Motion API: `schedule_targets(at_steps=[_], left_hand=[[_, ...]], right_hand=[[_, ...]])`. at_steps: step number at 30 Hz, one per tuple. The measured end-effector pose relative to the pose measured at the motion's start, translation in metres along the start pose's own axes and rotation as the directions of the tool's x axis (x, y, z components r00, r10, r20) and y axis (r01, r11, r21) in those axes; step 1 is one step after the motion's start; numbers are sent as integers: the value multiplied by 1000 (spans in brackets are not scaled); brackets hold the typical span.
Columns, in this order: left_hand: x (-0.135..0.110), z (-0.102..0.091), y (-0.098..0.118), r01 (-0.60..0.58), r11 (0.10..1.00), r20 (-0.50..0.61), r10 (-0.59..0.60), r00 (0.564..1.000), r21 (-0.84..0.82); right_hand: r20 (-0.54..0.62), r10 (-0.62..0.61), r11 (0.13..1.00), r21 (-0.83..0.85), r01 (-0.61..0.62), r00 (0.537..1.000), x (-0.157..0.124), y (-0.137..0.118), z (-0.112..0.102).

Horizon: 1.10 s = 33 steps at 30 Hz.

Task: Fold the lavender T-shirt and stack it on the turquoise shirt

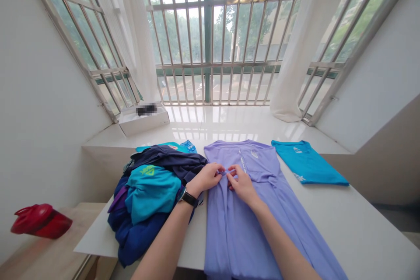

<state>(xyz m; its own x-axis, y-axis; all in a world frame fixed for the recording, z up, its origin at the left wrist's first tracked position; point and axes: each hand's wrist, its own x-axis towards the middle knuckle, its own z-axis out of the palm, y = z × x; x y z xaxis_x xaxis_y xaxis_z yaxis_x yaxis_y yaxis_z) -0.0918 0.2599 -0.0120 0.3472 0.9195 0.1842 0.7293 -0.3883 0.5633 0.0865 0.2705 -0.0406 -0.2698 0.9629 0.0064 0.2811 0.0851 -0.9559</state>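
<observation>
A lavender shirt [256, 210] lies spread on the white table, its lower part reaching past the near edge. Both of my hands are on its upper middle, close together. With thumb and fingers, my left hand [210, 177] pinches a small fold of the fabric; a dark-strapped watch [190, 199] is on that wrist. My right hand [241, 182] pinches the same fabric just to the right. Left of the shirt is a heap of crumpled clothes [154, 192] in teal, navy and purple. A folded blue T-shirt [315, 164] lies flat to the right.
The white table [370, 232] meets a tiled window ledge [223, 122] at the back. A white box [144, 120] with a blurred dark item on it stands there, left. Barred windows and white curtains [288, 74] rise behind. A red bottle [42, 222] lies at lower left.
</observation>
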Motion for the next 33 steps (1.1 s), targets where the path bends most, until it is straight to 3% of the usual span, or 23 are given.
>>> schedule_targets(at_steps=[10, 16, 20, 27, 33], left_hand=[[0, 0, 6, 45, 984, 1, -46, 999, 171], [2, 6, 7, 96, 965, 0, -99, 995, 245], [2, 8, 10, 114, 949, 7, -121, 993, 294], [1, 8, 14, 124, 926, 20, -140, 990, 356], [1, 10, 14, 131, 918, 26, -152, 988, 375]], right_hand=[[-9, 48, 999, 24, -48, 999, -3, -8, 3], [120, 195, 976, 73, -204, 974, -14, -16, -1], [241, 247, 964, 35, -263, 939, -32, -28, -4], [344, 287, 956, -50, -288, 894, -67, -43, 6], [340, 305, 946, 2, -325, 890, -120, -41, 13]])
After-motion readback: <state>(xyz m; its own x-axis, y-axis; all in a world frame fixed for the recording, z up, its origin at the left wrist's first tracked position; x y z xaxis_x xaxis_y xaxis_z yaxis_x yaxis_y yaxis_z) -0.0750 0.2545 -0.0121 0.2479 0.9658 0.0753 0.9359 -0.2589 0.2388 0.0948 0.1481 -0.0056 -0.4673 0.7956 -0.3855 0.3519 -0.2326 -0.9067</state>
